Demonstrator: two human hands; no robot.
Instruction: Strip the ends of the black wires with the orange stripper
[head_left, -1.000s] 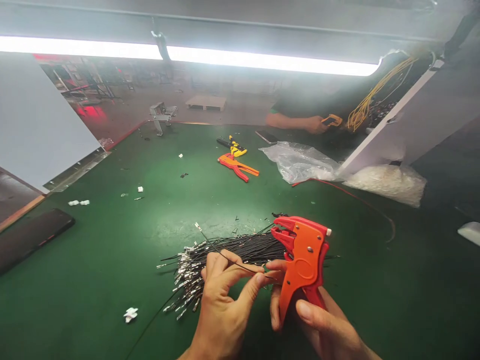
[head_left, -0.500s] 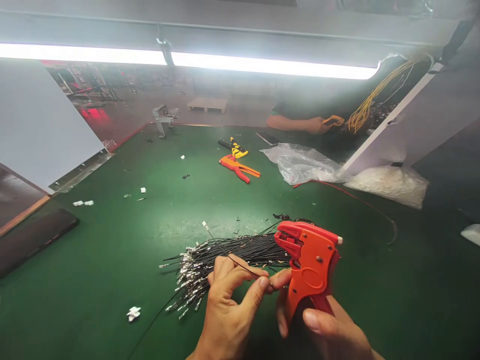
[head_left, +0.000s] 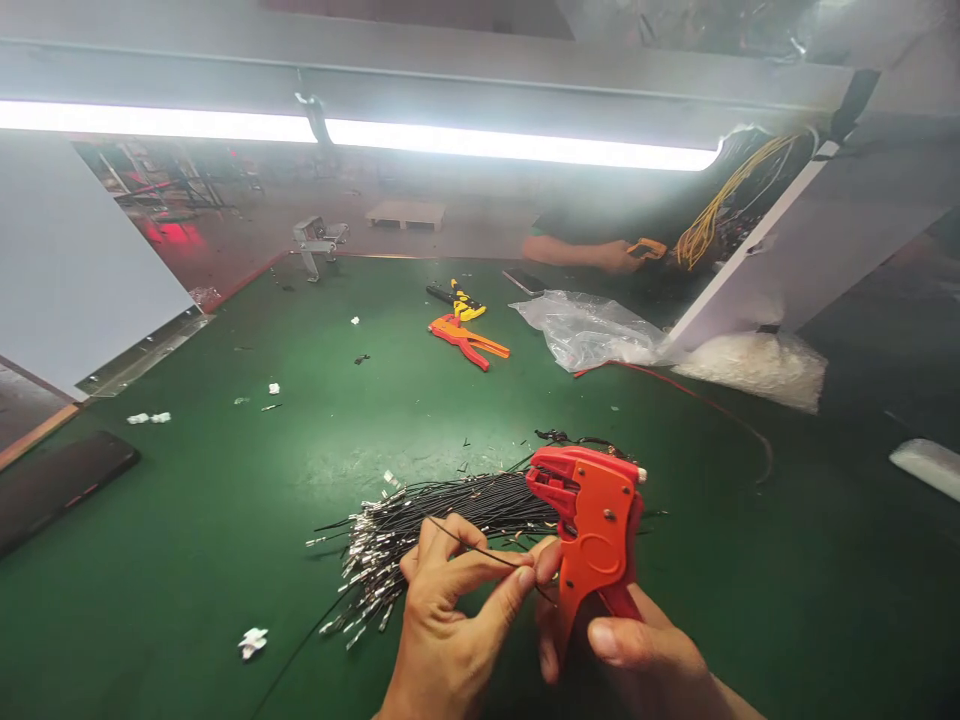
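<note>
My left hand (head_left: 461, 610) is closed, pinching a thin black wire (head_left: 480, 548) between thumb and index finger. A small white connector (head_left: 391, 479) shows just beyond that hand, above the pile. In my right hand (head_left: 645, 640) I hold a red and orange wire stripper (head_left: 596, 530) by its handles, upright, with its jaws facing left. My right index finger reaches past the tool toward the left fingertips, close to the wire. Behind both hands lies a bundle of black wires (head_left: 465, 505) with metal terminals on the left ends; my left hand covers part of it.
Farther back lie another red-orange wire stripper (head_left: 469, 341) and a yellow-black one (head_left: 459, 300). A clear plastic bag (head_left: 589, 330) and a filled bag (head_left: 757, 368) are at right. White connectors (head_left: 253, 643) dot the green table. A co-worker's arm (head_left: 577, 252) holds a yellow-orange tool across the table.
The view has shifted slightly, so the scene sits a little farther left. The wire in my left hand has slid and its white connector end now hangs lower. Both hands keep their grip.
</note>
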